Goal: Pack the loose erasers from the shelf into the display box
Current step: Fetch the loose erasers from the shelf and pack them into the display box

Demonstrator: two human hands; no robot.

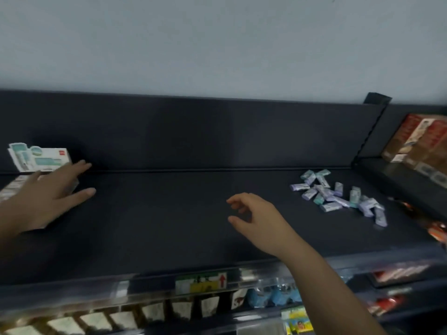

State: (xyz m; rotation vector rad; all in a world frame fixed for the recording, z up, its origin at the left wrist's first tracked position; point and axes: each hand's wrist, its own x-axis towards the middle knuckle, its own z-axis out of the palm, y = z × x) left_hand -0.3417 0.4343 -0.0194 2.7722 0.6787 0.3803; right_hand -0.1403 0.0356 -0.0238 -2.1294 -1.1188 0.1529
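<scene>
pale grey wall [217, 39], dark shelf [169, 233]

This is a shop aisle. A dark metal shelf [169, 226] with a raised back panel has a clear price rail [254, 276] along its front edge, with a printed label [200, 282] at 6 o'clock and rows of packets [154, 313] below it. At 2 o'clock a neighbouring bay holds red-brown boxes [425, 141], and at 9 o'clock stands a printed display box [38, 158].
</scene>
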